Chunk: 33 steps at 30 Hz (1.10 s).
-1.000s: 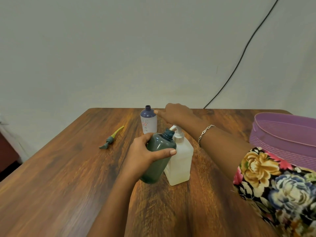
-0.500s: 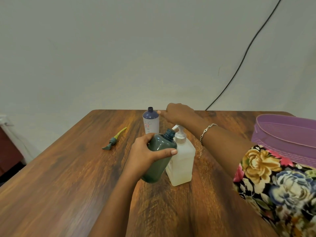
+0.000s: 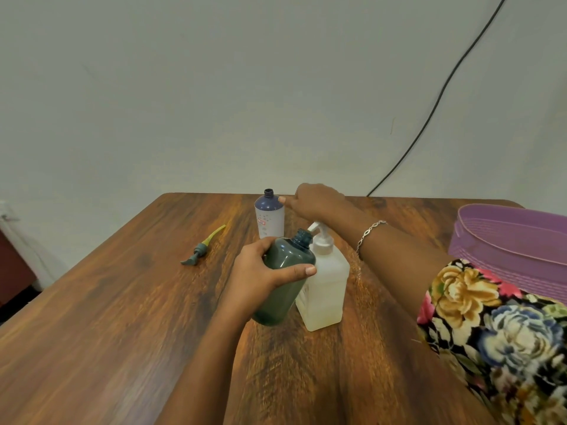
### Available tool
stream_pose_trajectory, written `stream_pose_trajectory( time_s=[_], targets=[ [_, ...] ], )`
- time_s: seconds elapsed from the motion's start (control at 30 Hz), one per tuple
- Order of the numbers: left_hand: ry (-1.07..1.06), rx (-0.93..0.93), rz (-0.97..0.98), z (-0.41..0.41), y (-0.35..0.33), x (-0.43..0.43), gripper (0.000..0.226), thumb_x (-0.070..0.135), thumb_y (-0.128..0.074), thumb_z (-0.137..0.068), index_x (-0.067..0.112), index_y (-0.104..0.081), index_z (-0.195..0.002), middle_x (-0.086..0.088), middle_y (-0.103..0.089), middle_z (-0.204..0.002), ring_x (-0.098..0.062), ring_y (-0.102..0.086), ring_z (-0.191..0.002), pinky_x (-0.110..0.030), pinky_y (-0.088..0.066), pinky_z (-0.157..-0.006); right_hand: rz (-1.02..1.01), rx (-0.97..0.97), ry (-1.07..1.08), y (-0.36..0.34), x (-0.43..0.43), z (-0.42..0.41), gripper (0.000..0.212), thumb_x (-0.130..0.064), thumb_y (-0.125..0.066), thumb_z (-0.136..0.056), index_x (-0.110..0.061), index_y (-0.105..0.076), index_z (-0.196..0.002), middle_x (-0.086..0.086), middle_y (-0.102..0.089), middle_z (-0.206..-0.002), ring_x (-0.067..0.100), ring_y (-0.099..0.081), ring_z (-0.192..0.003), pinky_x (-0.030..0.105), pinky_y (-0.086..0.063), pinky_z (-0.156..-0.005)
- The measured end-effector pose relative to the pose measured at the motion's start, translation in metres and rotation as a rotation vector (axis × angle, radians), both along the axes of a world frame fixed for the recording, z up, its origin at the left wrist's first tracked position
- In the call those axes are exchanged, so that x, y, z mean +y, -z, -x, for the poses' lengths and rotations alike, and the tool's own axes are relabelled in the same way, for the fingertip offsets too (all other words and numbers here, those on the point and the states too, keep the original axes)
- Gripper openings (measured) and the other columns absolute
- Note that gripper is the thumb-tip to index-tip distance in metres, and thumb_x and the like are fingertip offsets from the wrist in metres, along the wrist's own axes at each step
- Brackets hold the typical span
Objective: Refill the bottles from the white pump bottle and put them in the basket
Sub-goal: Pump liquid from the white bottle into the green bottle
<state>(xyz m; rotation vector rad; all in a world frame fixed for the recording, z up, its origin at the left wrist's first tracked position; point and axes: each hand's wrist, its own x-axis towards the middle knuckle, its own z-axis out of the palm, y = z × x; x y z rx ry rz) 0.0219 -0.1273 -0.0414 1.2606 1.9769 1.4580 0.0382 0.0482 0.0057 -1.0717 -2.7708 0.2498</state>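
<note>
Green bottle (image 3: 283, 280) tilted, left hand (image 3: 260, 277) wrapped round its body, neck just beside the nozzle of the white pump bottle (image 3: 325, 286). Right hand (image 3: 319, 202) palm-down above the pump head, fingers loosely extended, holding nothing. Purple basket (image 3: 506, 240) far right.

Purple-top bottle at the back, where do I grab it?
Probably around the straight white middle of the purple-top bottle, from its right. It stands upright, its rounded top narrows to a thin open neck, and the right hand is beside it.
</note>
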Motion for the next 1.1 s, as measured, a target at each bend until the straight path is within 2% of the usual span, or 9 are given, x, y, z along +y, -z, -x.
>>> stream_pose_trajectory(
  time_s=[0.27,0.4,0.5,0.6,0.7,0.83,0.9,1.0,1.1],
  targets=[
    [-0.017,-0.002,-0.011,-0.001,0.0,0.004,0.074,0.058,-0.073,-0.046,0.024,-0.054,-0.109,0.011,-0.059,-0.1,-0.007,-0.057,-0.091,-0.017,-0.044,-0.069,-0.043,0.02,0.009,-0.004,-0.006,-0.002,0.048,-0.054,-0.035,-0.095,-0.02,-0.031,-0.062,0.0,-0.04,-0.068,0.024,-0.05,-0.085,0.04,-0.041,-0.086],
    [-0.026,0.023,0.005,-0.001,0.006,0.007,0.086,0.066,-0.073,-0.043,0.023,-0.056,-0.115,0.008,-0.061,-0.106,-0.011,-0.058,-0.096,-0.021,-0.048,-0.074,-0.052,0.025,0.001,0.005,-0.007,-0.007,0.05,-0.053,-0.034,-0.096,-0.017,-0.031,-0.061,0.0,-0.04,-0.064,0.022,-0.05,-0.079,0.034,-0.041,-0.072],
    [-0.029,0.011,-0.005,-0.001,0.003,0.006,0.072,0.063,-0.079,-0.047,0.028,-0.054,-0.105,0.012,-0.06,-0.098,-0.009,-0.057,-0.093,-0.019,-0.046,-0.071,-0.039,0.031,-0.006,0.002,-0.008,-0.006,0.05,-0.053,-0.034,-0.096,-0.017,-0.031,-0.062,-0.001,-0.039,-0.064,0.021,-0.048,-0.079,0.03,-0.038,-0.065],
    [-0.008,0.008,0.004,-0.004,0.003,0.003,0.069,0.057,-0.067,-0.046,0.025,-0.055,-0.106,0.014,-0.058,-0.095,-0.006,-0.056,-0.089,-0.016,-0.042,-0.066,0.021,0.045,0.006,0.0,-0.005,-0.008,0.05,-0.056,-0.036,-0.094,-0.017,-0.037,-0.063,0.0,-0.048,-0.071,0.024,-0.054,-0.083,0.034,-0.045,-0.078],
    [-0.01,0.024,-0.011,-0.004,0.002,0.003,0.08,0.058,-0.066,-0.046,0.021,-0.056,-0.116,0.01,-0.06,-0.102,-0.007,-0.057,-0.092,-0.015,-0.043,-0.067,0.041,0.068,0.037,-0.007,-0.003,-0.008,0.049,-0.056,-0.035,-0.094,-0.015,-0.043,-0.068,0.004,-0.056,-0.086,0.026,-0.058,-0.09,0.038,-0.046,-0.086],
    [-0.006,0.029,-0.015,-0.001,-0.004,0.006,0.081,0.068,-0.076,-0.044,0.027,-0.054,-0.111,0.016,-0.057,-0.097,-0.006,-0.057,-0.092,-0.017,-0.044,-0.069,-0.042,0.064,0.085,-0.008,-0.006,-0.01,0.036,-0.045,-0.038,-0.098,-0.014,-0.047,-0.081,0.005,-0.059,-0.096,0.021,-0.051,-0.083,0.031,-0.041,-0.071],
    [-0.005,0.041,0.001,-0.001,-0.001,0.008,0.085,0.073,-0.068,-0.038,0.029,-0.054,-0.11,0.016,-0.058,-0.099,-0.006,-0.057,-0.093,-0.019,-0.046,-0.071,-0.078,0.052,0.093,-0.004,-0.008,-0.014,0.028,-0.036,-0.039,-0.099,-0.014,-0.054,-0.094,0.006,-0.06,-0.102,0.022,-0.051,-0.085,0.031,-0.038,-0.07],
    [0.0,0.033,0.007,-0.003,0.004,0.008,0.094,0.071,-0.062,-0.035,0.024,-0.056,-0.116,0.009,-0.061,-0.104,-0.01,-0.058,-0.097,-0.02,-0.047,-0.073,-0.088,0.024,0.083,0.003,-0.011,-0.015,0.032,-0.038,-0.036,-0.1,-0.013,-0.055,-0.105,0.006,-0.057,-0.098,0.023,-0.05,-0.086,0.032,-0.038,-0.072],
    [-0.008,0.038,-0.002,-0.001,0.002,0.007,0.081,0.071,-0.064,-0.037,0.029,-0.055,-0.105,0.013,-0.06,-0.098,-0.008,-0.058,-0.091,-0.018,-0.046,-0.069,-0.105,0.04,0.07,0.002,-0.013,-0.013,0.029,-0.036,-0.038,-0.1,-0.013,-0.056,-0.105,0.004,-0.055,-0.095,0.025,-0.055,-0.092,0.032,-0.038,-0.072]
  ],
)
